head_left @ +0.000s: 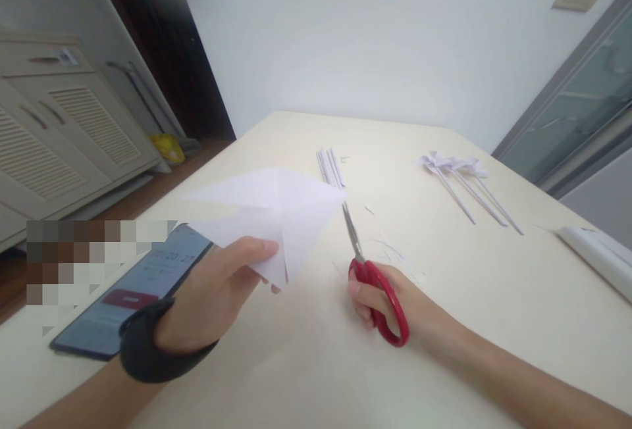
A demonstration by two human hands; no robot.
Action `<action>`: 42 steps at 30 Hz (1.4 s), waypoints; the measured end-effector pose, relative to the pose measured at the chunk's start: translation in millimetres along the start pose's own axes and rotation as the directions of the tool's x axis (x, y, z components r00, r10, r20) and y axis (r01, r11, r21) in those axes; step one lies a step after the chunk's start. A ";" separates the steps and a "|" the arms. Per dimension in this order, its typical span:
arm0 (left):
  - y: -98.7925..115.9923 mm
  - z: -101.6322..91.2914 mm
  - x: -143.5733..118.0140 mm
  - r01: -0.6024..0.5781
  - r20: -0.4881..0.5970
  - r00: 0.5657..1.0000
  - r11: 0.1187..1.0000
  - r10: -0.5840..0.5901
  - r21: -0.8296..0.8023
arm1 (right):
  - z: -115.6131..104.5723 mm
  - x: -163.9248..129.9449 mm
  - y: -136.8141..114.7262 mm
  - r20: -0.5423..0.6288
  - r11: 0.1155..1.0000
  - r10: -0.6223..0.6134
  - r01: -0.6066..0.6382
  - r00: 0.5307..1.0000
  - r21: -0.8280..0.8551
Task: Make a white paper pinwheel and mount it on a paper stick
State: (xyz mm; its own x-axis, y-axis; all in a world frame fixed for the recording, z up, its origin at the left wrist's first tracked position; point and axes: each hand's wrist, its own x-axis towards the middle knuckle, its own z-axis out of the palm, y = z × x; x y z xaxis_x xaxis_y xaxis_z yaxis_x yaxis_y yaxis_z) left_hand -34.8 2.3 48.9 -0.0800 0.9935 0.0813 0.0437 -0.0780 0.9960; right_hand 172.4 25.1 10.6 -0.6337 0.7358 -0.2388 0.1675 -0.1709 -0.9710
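Folded paper and red scissors held over the desk (494, 297).
The left hand (217, 297) pinches a folded white paper (276, 208) above the desk's middle; the right hand (395, 304) has its fingers (359, 297) clenched through the scissors (370, 271), blades nearly shut just right of the paper. A phone (128, 291) lies at the left edge.

A single head-worn camera looked forward and down, close over a pale desk (306, 376). The desk filled the lower and middle frame, both forearms entering from the bottom edge. A white wall (375, 41) crossed the top, with cabinets (59, 139) at upper left.
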 end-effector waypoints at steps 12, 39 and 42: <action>-21.8 1.9 -10.0 0.309 0.462 0.861 0.941 -0.214 -0.141 | -22.8 -3.8 -18.6 -0.124 0.983 -0.143 0.156 0.982 0.102; -33.0 15.9 -0.8 0.034 0.499 0.848 0.956 -0.182 0.290 | -6.9 -1.8 -8.4 -0.303 0.962 -0.205 0.248 0.931 0.113; -32.8 16.8 -2.2 0.078 0.494 0.844 0.958 -0.210 0.274 | -6.0 -2.6 -8.6 -0.315 0.958 -0.219 0.265 0.924 0.111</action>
State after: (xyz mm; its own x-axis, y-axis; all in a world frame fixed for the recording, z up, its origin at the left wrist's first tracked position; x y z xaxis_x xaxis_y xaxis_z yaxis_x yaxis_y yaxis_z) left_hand -19.4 4.1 15.4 0.4153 0.8957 -0.1592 0.3087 0.0258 0.9508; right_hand 177.1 28.6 19.6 -0.3843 0.9232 -0.0030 -0.0916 -0.0413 -0.9949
